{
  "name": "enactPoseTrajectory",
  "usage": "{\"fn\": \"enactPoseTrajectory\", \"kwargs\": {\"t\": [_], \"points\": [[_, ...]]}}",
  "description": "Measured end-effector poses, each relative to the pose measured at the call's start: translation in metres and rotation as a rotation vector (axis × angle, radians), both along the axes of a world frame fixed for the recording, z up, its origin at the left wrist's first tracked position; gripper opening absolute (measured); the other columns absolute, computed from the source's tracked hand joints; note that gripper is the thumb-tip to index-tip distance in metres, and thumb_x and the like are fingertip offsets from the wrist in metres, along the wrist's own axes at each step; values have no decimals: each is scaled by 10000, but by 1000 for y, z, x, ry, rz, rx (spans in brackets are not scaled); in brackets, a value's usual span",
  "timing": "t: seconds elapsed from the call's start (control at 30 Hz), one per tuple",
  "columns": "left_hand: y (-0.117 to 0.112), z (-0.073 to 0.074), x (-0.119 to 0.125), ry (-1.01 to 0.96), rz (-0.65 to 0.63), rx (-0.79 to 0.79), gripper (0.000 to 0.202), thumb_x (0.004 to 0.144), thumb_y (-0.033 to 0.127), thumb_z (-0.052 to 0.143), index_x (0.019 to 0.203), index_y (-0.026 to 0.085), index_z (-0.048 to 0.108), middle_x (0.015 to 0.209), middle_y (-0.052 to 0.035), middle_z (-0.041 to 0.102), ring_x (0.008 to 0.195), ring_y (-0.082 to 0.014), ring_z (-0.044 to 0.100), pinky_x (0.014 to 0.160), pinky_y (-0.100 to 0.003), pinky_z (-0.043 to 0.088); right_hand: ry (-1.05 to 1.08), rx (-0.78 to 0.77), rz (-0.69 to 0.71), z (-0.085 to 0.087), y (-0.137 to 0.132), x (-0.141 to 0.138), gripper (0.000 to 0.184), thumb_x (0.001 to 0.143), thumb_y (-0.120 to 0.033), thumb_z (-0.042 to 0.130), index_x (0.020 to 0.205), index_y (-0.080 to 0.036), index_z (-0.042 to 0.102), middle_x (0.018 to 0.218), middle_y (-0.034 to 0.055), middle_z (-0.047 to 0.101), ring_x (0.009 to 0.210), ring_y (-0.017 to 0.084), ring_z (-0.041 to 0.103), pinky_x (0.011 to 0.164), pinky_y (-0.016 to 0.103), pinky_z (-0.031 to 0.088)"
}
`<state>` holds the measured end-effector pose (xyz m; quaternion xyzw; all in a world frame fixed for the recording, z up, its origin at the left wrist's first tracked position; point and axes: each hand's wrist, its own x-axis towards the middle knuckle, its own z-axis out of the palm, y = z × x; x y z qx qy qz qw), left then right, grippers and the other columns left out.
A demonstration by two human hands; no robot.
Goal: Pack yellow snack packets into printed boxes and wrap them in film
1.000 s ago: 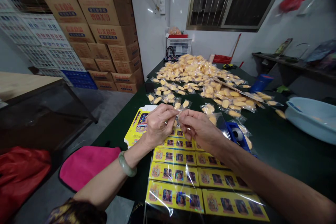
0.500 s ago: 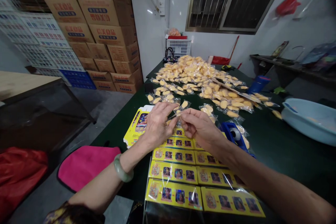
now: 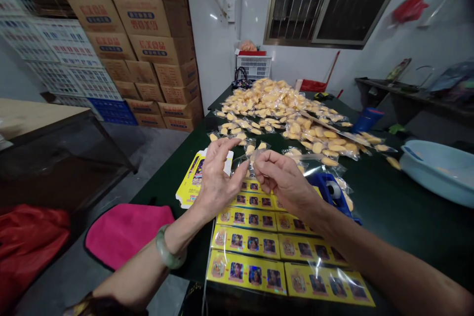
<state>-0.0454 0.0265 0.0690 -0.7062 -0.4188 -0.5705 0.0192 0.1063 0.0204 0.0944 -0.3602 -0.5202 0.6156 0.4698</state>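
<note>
Head view is showing us both of our hands working close together above the near part of a dark green counter [image 3: 385, 192]. Our left hand [image 3: 218, 177] is hovering with its fingers and thumb spread, and we are not seeing anything gripped in it. Our right hand [image 3: 283, 175] is pressing thumb and fingertips together, seemingly pinching clear film [image 3: 313, 157], though the exact contact is too small for us to confirm. Under and before the hands, yellow boxes [image 3: 246, 242] are lying in two columns, with shiny film covering them. As we are judging, the film could be slipping or wrinkling, because only one hand is seeming to secure it; an uneven pull could also be shifting the rows. Each box is pointing its long axis from left to right, while the columns are running away from us. Near the right forearm, a blue tape dispenser [image 3: 328, 190] is standing, and a careless elbow could be knocking it. To the left, a flat yellow carton [image 3: 189, 185] is lying; farther away, wrapped yellow pieces [image 3: 274, 94] are forming a heap.
</note>
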Motion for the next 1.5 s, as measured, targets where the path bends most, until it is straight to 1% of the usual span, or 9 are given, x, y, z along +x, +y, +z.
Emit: {"fn": "enactPoseTrajectory", "kwargs": {"t": [0.1, 0.23, 0.33, 0.47, 0.7, 1.03, 1.17, 1.27, 1.5], "points": [[-13, 6, 0, 96, 102, 154, 387, 773, 175, 655, 1149, 165, 563, 1058, -108, 556, 980, -219, 544, 782, -352, 495, 1, 15, 7, -1, 0, 1, 155, 714, -273, 617, 648, -193, 502, 576, -54, 476, 487, 55, 378, 444, 206, 266], [-31, 17, 0, 208, 98, 319, 192, 782, 99, 633, 962, 161, 614, 822, -44, 588, 766, -156, 542, 684, -293, 467, -27, 65, 29, -2, 0, 3, 137, 761, -268, 588, 677, -191, 513, 607, -48, 479, 514, 59, 383, 473, 218, 282], [-29, 21, 0, 242, -35, 215, 69, 835, 94, 571, 840, 151, 610, 719, -25, 612, 673, -132, 550, 646, -270, 465, -68, 93, 3, -2, -2, 2, 145, 780, -285, 587, 698, -192, 512, 596, -50, 474, 517, 61, 386, 475, 217, 283], [-17, 22, -1, 266, -165, 28, 139, 879, 126, 512, 792, 145, 618, 723, -33, 648, 667, -129, 580, 624, -259, 467, -172, 179, -38, 0, -4, 0, 153, 793, -289, 573, 708, -187, 496, 567, -64, 452, 487, 56, 372, 467, 217, 281], [-20, 25, -6, 346, -69, 0, 115, 872, 179, 532, 824, 135, 626, 728, -48, 626, 682, -149, 566, 611, -267, 455, -307, 325, -104, -3, -3, 0, 140, 775, -281, 547, 693, -187, 483, 568, -59, 428, 490, 67, 354, 452, 222, 286], [-3, 34, -13, 461, -366, -234, 217, 883, 121, 468, 781, 138, 660, 719, -37, 655, 677, -134, 591, 623, -238, 426, -446, 560, -160, -8, -4, 0, 88, 774, -166, 495, 689, -184, 484, 594, -38, 474, 508, 75, 393, 458, 213, 315], [0, 39, -19, 541, -489, -246, 254, 888, 108, 427, 727, 135, 622, 708, -36, 627, 671, -117, 567, 614, -217, 410, -585, 771, -204, -11, -5, 1, 117, 764, -90, 464, 688, -178, 478, 579, -39, 462, 500, 76, 388, 475, 214, 320], [-1, 42, -21, 612, -512, -217, 272, 881, 112, 415, 658, 136, 568, 662, -25, 570, 630, -111, 513, 591, -225, 377, -660, 888, -221, -13, -5, 1, 133, 756, -62, 449, 684, -170, 480, 596, -25, 474, 520, 83, 402, 499, 220, 330], [0, 40, -15, 623, -484, -227, 231, 752, 78, 433, 535, 153, 457, 550, 9, 455, 534, -98, 402, 533, -252, 302, -720, 927, -220, -16, -4, 2, 136, 753, -62, 437, 674, -168, 466, 575, -25, 458, 512, 87, 391, 497, 224, 322]]}}
